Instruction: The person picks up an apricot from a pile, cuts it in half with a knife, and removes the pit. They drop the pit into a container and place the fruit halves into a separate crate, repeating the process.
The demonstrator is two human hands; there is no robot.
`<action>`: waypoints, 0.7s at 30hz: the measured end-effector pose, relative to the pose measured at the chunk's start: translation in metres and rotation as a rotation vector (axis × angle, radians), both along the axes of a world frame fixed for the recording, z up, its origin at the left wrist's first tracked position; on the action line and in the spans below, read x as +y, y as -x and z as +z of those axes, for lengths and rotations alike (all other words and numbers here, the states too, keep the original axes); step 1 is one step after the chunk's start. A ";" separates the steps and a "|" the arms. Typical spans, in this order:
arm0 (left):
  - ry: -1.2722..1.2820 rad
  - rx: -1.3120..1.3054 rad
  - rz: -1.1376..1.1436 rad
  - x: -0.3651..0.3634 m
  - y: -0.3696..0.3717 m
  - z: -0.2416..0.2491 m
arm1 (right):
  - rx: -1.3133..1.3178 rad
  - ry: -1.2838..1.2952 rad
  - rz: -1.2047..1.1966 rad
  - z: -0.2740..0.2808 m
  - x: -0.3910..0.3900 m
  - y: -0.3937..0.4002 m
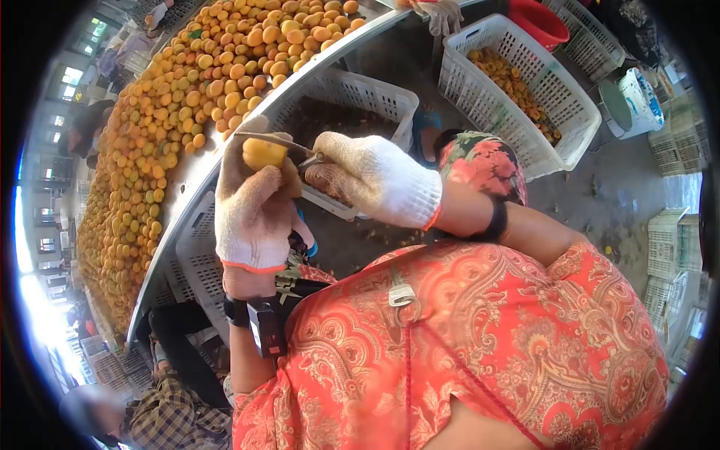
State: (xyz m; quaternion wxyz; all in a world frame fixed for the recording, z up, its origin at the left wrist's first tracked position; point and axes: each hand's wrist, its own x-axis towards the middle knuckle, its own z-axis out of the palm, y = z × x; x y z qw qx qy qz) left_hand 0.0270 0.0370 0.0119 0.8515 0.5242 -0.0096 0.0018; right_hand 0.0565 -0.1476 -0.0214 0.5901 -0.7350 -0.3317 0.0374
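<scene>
My left hand [251, 214], in a soiled white work glove, is closed around a yellow apricot [264, 153] beside the table's edge. In my right hand [375, 180], gloved the same way, I grip a knife [294, 145]. Its thin blade lies across the top of the apricot, pointing left. Beneath my hands stands a white crate [360, 88] with dark bits on its bottom. My right fingers are wrapped round the knife's handle and hide most of it.
A metal-edged table [184, 176] bears a large heap of apricots [172, 97]. At the upper right, a white crate [555, 135] holds cut orange pieces, near a red basin [540, 24] and a white bucket [643, 103]. Another person [169, 412] sits at the lower left.
</scene>
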 end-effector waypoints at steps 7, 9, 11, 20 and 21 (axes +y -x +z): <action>-0.059 -0.011 0.045 0.011 0.023 0.011 | -0.164 0.124 -0.048 0.016 0.009 0.021; -0.070 -0.001 0.099 0.006 0.029 0.016 | -0.136 0.187 -0.047 0.022 0.009 0.024; -0.080 0.010 0.153 0.004 0.033 0.023 | -0.108 0.251 -0.047 0.025 0.009 0.026; -0.255 0.008 0.149 0.004 0.032 0.026 | -0.110 0.285 -0.079 0.025 0.007 0.028; -0.219 0.005 0.177 -0.001 0.032 0.026 | -0.118 0.285 -0.093 0.022 0.008 0.028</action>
